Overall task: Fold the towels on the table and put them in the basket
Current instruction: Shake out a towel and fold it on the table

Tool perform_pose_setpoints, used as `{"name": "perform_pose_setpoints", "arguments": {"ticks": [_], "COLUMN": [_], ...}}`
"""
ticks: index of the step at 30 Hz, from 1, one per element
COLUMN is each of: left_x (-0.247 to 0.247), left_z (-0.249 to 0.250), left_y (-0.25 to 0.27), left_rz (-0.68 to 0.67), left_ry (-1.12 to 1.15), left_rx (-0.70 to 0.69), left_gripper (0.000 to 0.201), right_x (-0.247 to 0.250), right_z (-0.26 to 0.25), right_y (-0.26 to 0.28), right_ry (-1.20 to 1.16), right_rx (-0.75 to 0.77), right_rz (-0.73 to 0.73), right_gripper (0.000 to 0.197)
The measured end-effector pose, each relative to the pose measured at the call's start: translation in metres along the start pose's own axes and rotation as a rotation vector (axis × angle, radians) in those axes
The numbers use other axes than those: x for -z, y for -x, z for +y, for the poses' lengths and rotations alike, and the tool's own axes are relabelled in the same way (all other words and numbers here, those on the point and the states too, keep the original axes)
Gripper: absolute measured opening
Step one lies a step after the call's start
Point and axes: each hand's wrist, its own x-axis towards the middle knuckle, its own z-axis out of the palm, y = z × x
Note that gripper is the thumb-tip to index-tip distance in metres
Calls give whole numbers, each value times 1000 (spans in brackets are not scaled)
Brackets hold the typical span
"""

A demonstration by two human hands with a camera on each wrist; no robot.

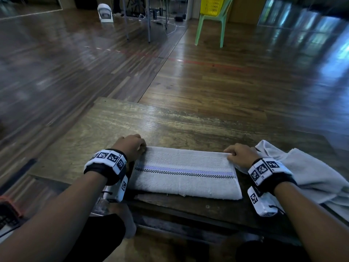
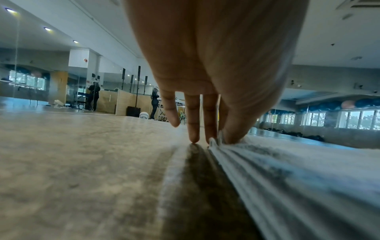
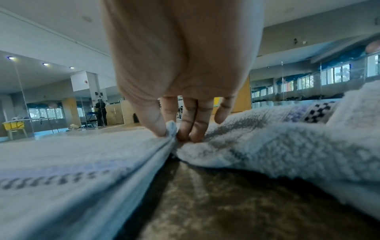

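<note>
A white towel [image 1: 184, 173] with a purple stripe and a black checkered band lies folded into a long strip on the wooden table [image 1: 170, 121]. My left hand [image 1: 132, 146] pinches its far left corner [image 2: 216, 142] between thumb and fingers. At the far right corner [image 3: 170, 129] my right hand [image 1: 239, 154] pinches the layered edge the same way. A second white towel [image 1: 306, 171] lies crumpled at the table's right end, touching my right wrist. A yellow basket [image 1: 211, 5] sits on a green chair across the room.
The green plastic chair [image 1: 209, 29] stands far ahead on the wooden floor. A white fan [image 1: 104, 13] and metal stand legs [image 1: 137, 25] with cables are at the back. A dark orange-edged object [image 1: 9, 210] sits at the lower left. People stand far off by mirrors [image 2: 94, 95].
</note>
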Motion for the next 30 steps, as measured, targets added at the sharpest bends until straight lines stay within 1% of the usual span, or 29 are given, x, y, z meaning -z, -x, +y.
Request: {"name": "perform_pose_setpoints", "arguments": {"ticks": [2,4,6,7,9,11,12,13,14,15,16,17,18,19,20,22,23,24,25,26,30], "left_x": [2,5,11,15,27,42,49,56,62,66,67,65,61,55,47,30,21,13,7,3,-4], "left_z": [2,4,4,3,0,-4,-5,-4,-2,0,1,2,2,0,-2,-3,-3,-3,-2,-1,5], "left_y": [1,3,5,6,10,15,20,26,32,39,45,50,55,58,63,71,75,77,79,80,81], "left_rz": [-3,-3,37,82,238,489,622,747,843,902,925,912,853,739,565,171,31,-42,-61,-54,21], "left_ry": [-19,-30,-10,16,105,213,250,270,271,261,249,231,206,175,134,12,-25,-26,-9,4,-9], "left_rx": [0,-11,-24,-35,-65,-125,-154,-175,-193,-209,-230,-254,-277,-288,-278,-202,-171,-159,-163,-174,-214], "left_gripper": [22,18,15,13,12,13,15,17,19,20,21,20,18,15,13,25,33,36,37,36,32], "right_x": [1,3,7,10,17,26,32,38,43,47,49,49,46,41,33,13,4,-5,-11,-15,-22], "right_z": [0,0,0,0,1,2,2,2,2,3,6,10,16,22,27,35,38,42,46,50,51], "right_y": [1,2,5,7,10,15,18,23,29,35,41,47,51,56,61,70,74,76,77,77,78], "right_ry": [51,48,13,-25,-174,-332,-368,-365,-337,-303,-269,-243,-221,-197,-166,-95,-68,-41,-16,-5,-62], "right_rx": [-1,20,51,68,121,207,257,311,361,404,437,460,472,481,478,418,375,348,327,312,302], "right_rz": [0,8,33,71,215,450,575,683,765,815,837,834,799,736,641,386,249,148,100,91,162], "right_gripper": [24,14,7,7,11,17,19,21,23,24,24,22,20,19,18,16,15,17,18,17,21]}}
